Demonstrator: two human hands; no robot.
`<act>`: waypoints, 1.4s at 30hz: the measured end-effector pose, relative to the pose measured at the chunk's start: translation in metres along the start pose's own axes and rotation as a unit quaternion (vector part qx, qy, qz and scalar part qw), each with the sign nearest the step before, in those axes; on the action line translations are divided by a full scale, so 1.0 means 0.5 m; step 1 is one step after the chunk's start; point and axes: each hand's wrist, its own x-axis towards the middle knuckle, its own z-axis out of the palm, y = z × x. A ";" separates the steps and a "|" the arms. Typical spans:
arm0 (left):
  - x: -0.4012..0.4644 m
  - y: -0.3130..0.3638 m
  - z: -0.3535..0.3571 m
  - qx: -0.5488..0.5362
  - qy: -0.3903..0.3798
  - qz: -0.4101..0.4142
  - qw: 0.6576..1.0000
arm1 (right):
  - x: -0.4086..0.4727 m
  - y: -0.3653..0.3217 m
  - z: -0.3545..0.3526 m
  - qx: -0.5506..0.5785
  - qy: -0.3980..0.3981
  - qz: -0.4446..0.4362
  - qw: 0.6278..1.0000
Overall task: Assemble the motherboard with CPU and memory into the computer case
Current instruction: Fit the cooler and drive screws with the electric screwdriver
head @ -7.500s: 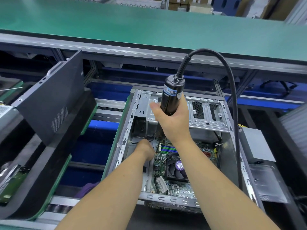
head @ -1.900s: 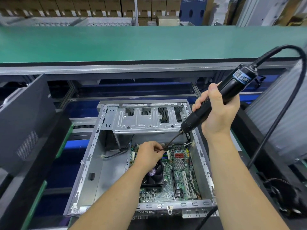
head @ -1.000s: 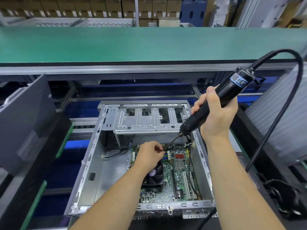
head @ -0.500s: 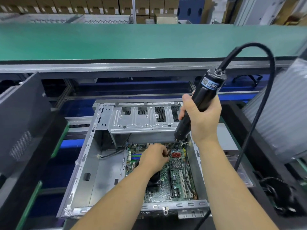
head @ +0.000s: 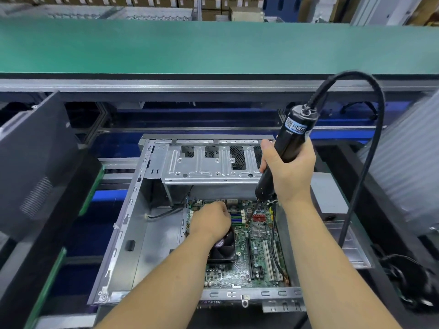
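Head view: the left hand [head: 211, 220], fingers curled (anything pinched is hidden), rests on the green motherboard [head: 255, 255] seated in the open grey steel computer case [head: 133, 233]. The black corded electric screwdriver [head: 288, 148], gripped by the right hand [head: 288, 172], should be kept square to the screw. Green conveyor belt [head: 213, 46] and cardboard boxes [head: 213, 1] lie beyond.

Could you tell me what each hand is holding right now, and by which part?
The right hand grips the electric screwdriver around the middle of its black barrel. The left hand rests curled on the motherboard; whether it holds anything cannot be told.
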 end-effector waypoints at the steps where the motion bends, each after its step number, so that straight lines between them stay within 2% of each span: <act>1: 0.000 0.000 0.000 0.002 0.001 -0.002 1.000 | -0.001 0.004 0.000 -0.002 -0.001 0.002 1.000; 8: -0.001 0.002 -0.002 -0.008 0.008 -0.003 1.000 | -0.008 0.017 0.003 -0.007 -0.001 0.021 1.000; 26: 0.006 -0.002 0.004 -0.014 -0.003 0.008 1.000 | -0.021 0.018 0.016 -0.050 -0.019 -0.001 0.999; 42: 0.011 -0.006 0.006 -0.012 -0.011 0.004 1.000 | -0.033 0.017 0.015 -0.013 -0.047 0.007 0.999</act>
